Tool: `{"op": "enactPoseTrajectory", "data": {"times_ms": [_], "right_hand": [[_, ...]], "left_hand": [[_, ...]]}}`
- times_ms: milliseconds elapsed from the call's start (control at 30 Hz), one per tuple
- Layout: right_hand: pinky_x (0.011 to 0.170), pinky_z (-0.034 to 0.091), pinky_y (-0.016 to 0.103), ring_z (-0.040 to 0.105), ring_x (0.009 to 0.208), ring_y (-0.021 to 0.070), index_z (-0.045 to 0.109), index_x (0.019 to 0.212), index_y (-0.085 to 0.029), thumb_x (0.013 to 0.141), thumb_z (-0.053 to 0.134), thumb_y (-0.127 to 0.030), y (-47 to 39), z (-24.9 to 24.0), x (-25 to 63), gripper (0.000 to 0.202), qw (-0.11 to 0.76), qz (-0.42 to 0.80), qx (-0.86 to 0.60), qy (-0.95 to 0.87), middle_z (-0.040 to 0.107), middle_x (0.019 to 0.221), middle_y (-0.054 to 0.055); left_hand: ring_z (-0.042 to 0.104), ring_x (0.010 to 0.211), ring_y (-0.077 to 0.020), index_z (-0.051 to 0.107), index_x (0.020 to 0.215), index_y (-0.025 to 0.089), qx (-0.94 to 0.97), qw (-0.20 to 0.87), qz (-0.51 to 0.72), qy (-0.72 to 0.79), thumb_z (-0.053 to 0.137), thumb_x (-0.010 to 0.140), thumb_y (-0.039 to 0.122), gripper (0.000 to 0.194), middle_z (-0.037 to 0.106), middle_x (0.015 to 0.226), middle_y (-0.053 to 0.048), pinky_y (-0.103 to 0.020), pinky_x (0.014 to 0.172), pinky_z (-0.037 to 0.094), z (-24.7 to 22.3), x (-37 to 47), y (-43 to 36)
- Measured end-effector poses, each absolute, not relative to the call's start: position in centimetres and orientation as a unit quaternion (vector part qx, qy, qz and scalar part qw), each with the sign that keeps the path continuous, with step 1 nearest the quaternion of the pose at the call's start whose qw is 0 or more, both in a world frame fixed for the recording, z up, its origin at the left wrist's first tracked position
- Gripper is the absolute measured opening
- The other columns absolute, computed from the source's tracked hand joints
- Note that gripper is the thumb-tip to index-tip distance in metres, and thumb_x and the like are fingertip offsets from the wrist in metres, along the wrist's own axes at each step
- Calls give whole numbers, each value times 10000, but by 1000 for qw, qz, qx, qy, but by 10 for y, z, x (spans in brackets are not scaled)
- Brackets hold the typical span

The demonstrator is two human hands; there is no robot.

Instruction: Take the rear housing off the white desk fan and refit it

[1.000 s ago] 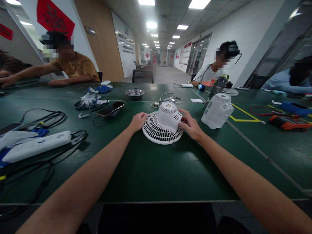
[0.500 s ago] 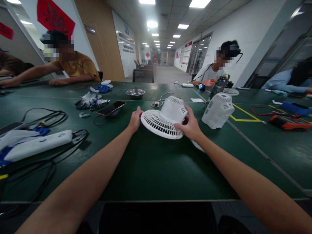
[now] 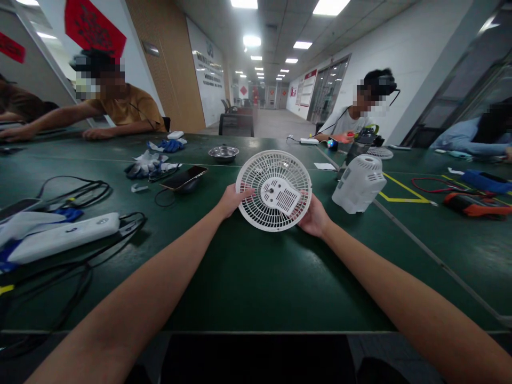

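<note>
Between my hands is a round white plastic fan grille (image 3: 256,210), raised above the green table with its slotted face turned toward me. A flat centre plate with holes and slits shows on it. My left hand (image 3: 232,200) grips its left rim, thumb lying over the slots. At the lower right edge, my right hand (image 3: 314,217) holds it from behind, with its fingers mostly hidden by the grille. Just right of my right hand, a white plastic housing (image 3: 358,184) with vents stands on the table.
To the left lie a phone (image 3: 186,177), crumpled gloves (image 3: 148,165) and a white power strip (image 3: 68,237) with black cables. A metal bowl (image 3: 223,153) sits farther back. On the right is an orange-and-black meter (image 3: 476,205). Several people sit around the table.
The fan grille has been tipped up, so its slotted face now points at me and the housing behind it is hidden. My left thumb has come over the rim; my right hand has moved behind.
</note>
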State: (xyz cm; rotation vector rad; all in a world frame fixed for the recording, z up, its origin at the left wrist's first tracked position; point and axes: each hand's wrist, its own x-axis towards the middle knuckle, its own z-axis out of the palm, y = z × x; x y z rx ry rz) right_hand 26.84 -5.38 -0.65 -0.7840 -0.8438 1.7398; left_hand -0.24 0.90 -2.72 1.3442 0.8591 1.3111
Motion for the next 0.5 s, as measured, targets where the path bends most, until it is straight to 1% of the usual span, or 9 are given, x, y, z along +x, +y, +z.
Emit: {"op": "enactPoseTrajectory", "data": {"times_ms": [33, 100, 267, 367, 433, 500], "right_hand": [[919, 589, 401, 704, 999, 236, 686, 975, -229, 933, 542, -443, -53, -7, 269, 261, 501, 722, -333, -340, 757, 934, 46], [931, 584, 392, 705, 990, 229, 683, 949, -227, 942, 550, -457, -52, -8, 268, 266, 497, 724, -340, -337, 756, 924, 39], [934, 575, 385, 701, 1003, 207, 673, 1009, -243, 964, 501, -460, -54, -7, 267, 281, 482, 717, -353, -359, 759, 955, 15], [905, 585, 421, 702, 1010, 228, 659, 1055, -252, 945, 502, -466, -54, -6, 267, 288, 457, 707, -356, -406, 759, 979, 26], [867, 594, 452, 708, 971, 248, 647, 1051, -249, 924, 511, -505, -51, -9, 267, 317, 446, 681, -358, -458, 754, 965, 45], [802, 603, 463, 712, 880, 253, 629, 1061, -247, 916, 500, -545, -44, -14, 270, 356, 452, 602, -372, -543, 740, 920, 55]], "left_hand": [[731, 824, -230, 705, 1002, 135, 564, 499, 542, 373, 873, 720, 303, 369, 762, 923, -85, -434, 848, 592, -26, -2, 7], [732, 804, -229, 711, 987, 133, 571, 480, 536, 395, 865, 720, 257, 332, 764, 910, -82, -437, 824, 599, -23, -1, 4], [736, 802, -239, 736, 938, 135, 599, 443, 519, 418, 870, 721, 270, 288, 775, 905, -85, -443, 803, 609, -18, 0, -2], [734, 777, -240, 742, 903, 142, 610, 436, 513, 418, 866, 729, 270, 249, 776, 876, -80, -444, 781, 613, -16, 1, -5], [733, 768, -243, 742, 883, 145, 611, 432, 513, 421, 858, 737, 258, 218, 776, 860, -82, -442, 768, 612, -14, 2, -7], [732, 762, -246, 738, 856, 146, 608, 427, 513, 430, 853, 738, 242, 190, 773, 843, -85, -440, 758, 608, -12, 3, -9]]}}
